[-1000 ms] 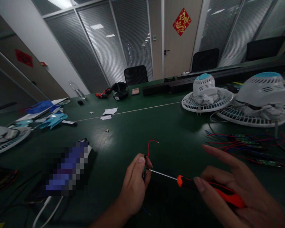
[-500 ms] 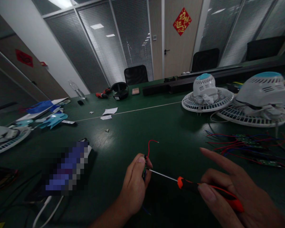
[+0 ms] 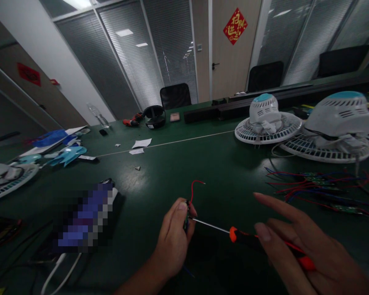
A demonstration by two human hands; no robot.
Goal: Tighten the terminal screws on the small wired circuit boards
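Item 1. We record a long dark green table (image 3: 221, 164), which fills the scene from near to far and bears everything below.

Item 2. Two white round fan housings with pale blue caps (image 3: 266, 110) lie on their grilles at the far right, just beside each other.

Item 3. A white slatted fan grille (image 3: 6, 180) lies at the left edge, with a pale blue plastic fan blade (image 3: 66, 155) beyond it.

Item 4. A tangle of red, blue and black wires (image 3: 320, 188) is spread on the right, near the fans.

Item 5. The right hand (image 3: 310, 254), near right, is closed on the handle, thumb on top and index finger stretched out straight.

Item 6. The left hand (image 3: 174, 241), near centre, pinches narrowly, thumb against fingers.

Item 7. We find a slim screwdriver with an orange and black handle (image 3: 233, 235) in the right hand, with its steel shaft pointing left and its tip at the board.

Item 8. A small green circuit board (image 3: 186, 221) is held edge-on in the left pinch, above the table.

Item 9. A thin red wire (image 3: 194, 188) curls up from the board.
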